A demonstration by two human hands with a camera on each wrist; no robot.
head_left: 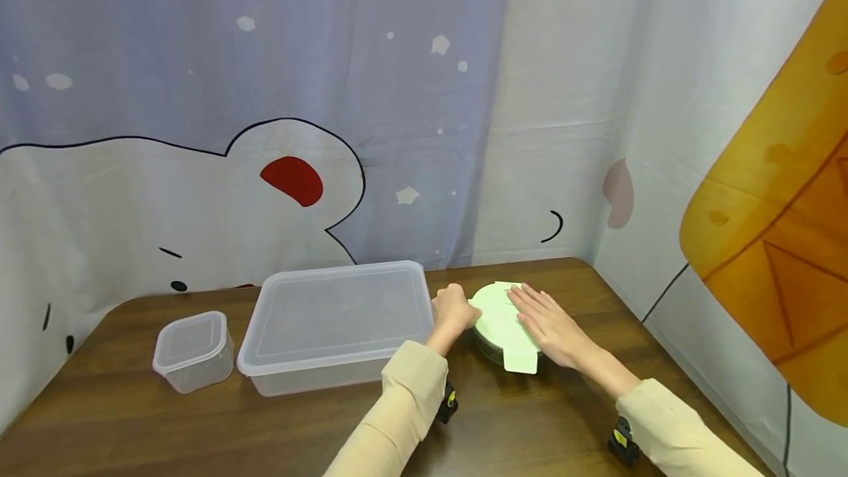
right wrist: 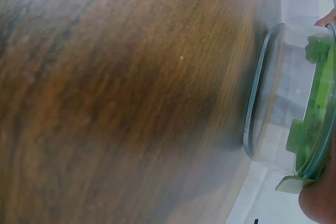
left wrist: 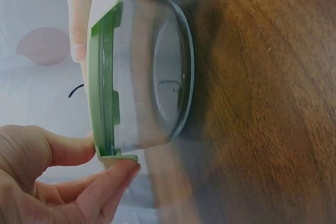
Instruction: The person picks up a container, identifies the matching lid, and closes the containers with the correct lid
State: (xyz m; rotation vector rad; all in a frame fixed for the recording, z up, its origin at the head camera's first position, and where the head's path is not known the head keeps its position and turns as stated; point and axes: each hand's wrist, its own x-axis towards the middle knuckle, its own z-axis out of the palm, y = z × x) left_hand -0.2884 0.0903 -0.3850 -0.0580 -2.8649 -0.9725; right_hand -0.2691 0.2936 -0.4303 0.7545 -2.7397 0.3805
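Note:
A round glass food container (left wrist: pixel 142 72) stands on the wooden table, its pale green lid (head_left: pixel 493 321) on top. At the lid's left side, my left hand (head_left: pixel 454 313) pinches a locking flap (left wrist: pixel 119 157), thumb at the lid's edge and fingertips against the flap. My right hand (head_left: pixel 551 327) lies across the right part of the lid with its fingers straight. The front flap (head_left: pixel 520 361) sticks outward. In the right wrist view, part of the right hand (right wrist: pixel 319 198) shows beside another flap (right wrist: pixel 294 183) at the rim. The glass walls look clear.
Left of the glass container sits a large rectangular plastic box (head_left: pixel 338 315) with a translucent lid. A smaller plastic box (head_left: pixel 194 352) stands farther left. Behind the wooden table (head_left: pixel 318 425) hangs a printed curtain (head_left: pixel 424 109), which continues along the right side.

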